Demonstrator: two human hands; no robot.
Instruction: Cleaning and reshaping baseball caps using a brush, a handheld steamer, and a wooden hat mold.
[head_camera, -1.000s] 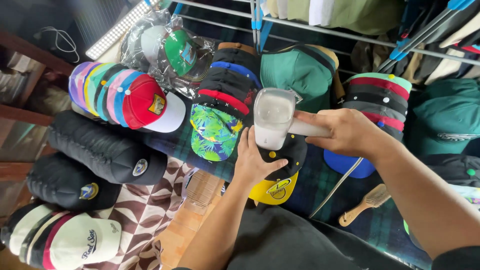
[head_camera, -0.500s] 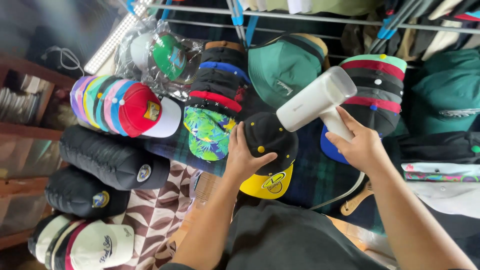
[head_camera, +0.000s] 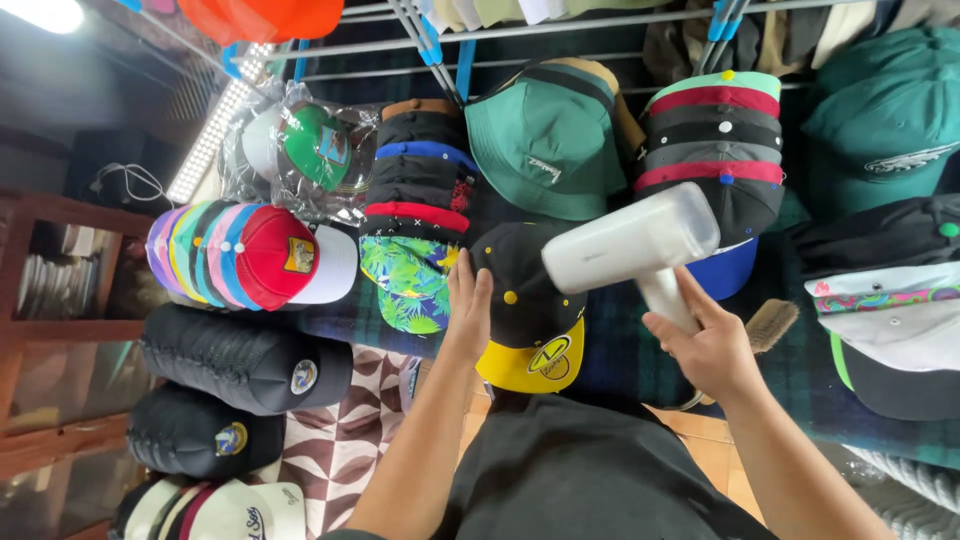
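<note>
A black cap with a yellow brim (head_camera: 528, 308) lies on the dark plaid cloth (head_camera: 620, 345) in front of me. My left hand (head_camera: 466, 310) rests flat against the cap's left side, fingers together. My right hand (head_camera: 706, 345) grips the handle of a white hand-held garment steamer (head_camera: 630, 243). The steamer's head hangs tilted just above the cap's right side, pointing left.
Stacks of caps surround the spot: a floral-brimmed stack (head_camera: 415, 215), a red-fronted row (head_camera: 250, 255), black caps (head_camera: 245, 358), a green bucket hat (head_camera: 545, 140), a striped stack (head_camera: 715, 135). A wooden brush (head_camera: 772, 325) lies at right. A drying rack (head_camera: 500, 35) runs along the back.
The steamer lifted off the cap, swung up to the right, then came back down and left toward it. My left hand slid from the cap's top to its left side.
</note>
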